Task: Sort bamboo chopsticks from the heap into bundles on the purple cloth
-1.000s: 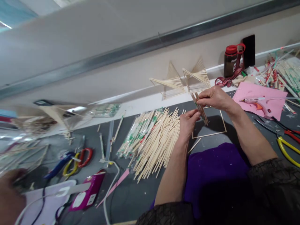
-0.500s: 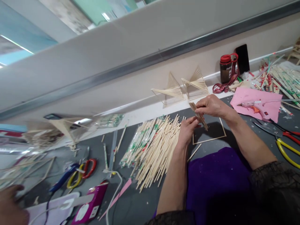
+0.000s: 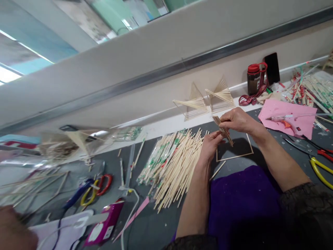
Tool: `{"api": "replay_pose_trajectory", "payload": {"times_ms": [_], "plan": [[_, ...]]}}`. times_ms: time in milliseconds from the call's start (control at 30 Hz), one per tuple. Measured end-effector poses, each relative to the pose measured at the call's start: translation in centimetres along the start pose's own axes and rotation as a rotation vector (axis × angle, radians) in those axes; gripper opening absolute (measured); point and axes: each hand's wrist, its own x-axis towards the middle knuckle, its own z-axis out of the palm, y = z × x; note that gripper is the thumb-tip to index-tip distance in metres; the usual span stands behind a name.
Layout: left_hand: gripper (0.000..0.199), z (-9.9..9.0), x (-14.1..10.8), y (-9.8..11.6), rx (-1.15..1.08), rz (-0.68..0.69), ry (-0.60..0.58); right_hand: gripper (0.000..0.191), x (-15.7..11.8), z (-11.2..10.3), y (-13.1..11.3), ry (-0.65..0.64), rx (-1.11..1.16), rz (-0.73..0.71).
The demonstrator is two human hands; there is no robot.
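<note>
My left hand and my right hand are both closed on a small bundle of chopsticks, held tilted above the table. The right fingers pinch its upper part, the left ones its side lower down; my fingers hide part of it. Beneath my hands lies a thin rectangular stick frame, partly covered by them. One loose stick rests by the frame's near corner. Left of my left hand spreads a big pile of bare chopsticks, beside wrapped chopsticks.
Two stick models stand against the wall. To the right are a glue gun on pink paper, pliers, a bottle and a phone. Scissors and another person's blurred hand are at left.
The whole view has shifted slightly, so things sit a little farther right and lower. Both hands keep their hold on the bundle with hardly any change.
</note>
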Motion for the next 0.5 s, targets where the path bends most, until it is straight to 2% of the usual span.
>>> {"api": "replay_pose_trajectory", "payload": {"times_ms": [367, 500], "plan": [[0.046, 0.0, -0.02, 0.26, 0.025, -0.003, 0.0, 0.024, 0.04, -0.02, -0.23, -0.01, -0.022, 0.019], [0.037, 0.45, -0.04, 0.2, 0.01, 0.01, 0.007, 0.025, 0.12, 0.03, 0.02, 0.015, -0.046, 0.013]]}}
